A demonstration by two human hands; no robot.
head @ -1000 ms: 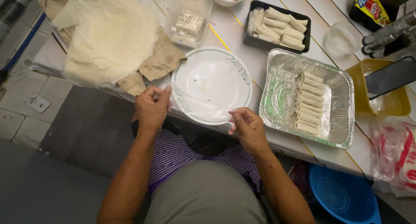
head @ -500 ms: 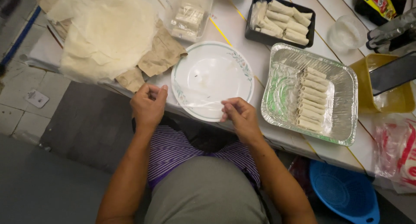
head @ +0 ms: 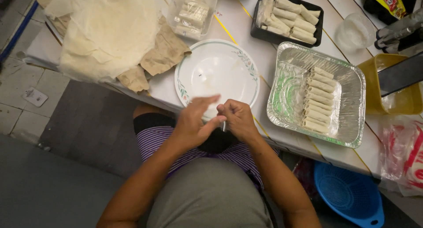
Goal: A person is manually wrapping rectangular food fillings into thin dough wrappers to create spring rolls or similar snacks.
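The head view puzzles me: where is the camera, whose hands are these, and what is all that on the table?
The camera sits on a person's head and looks down, so you see their own arms and lap. No machine here, only two bare hands. The left hand and right hand meet at the table's near edge, just below an empty white plate. The right hand seems to pinch something small and thin; what it is cannot be told. To the right is a foil tray with a row of pale rolls, behind it a black tray with more rolls. To the left lies a stack of thin wrapper sheets. A blue basket sits below the table.
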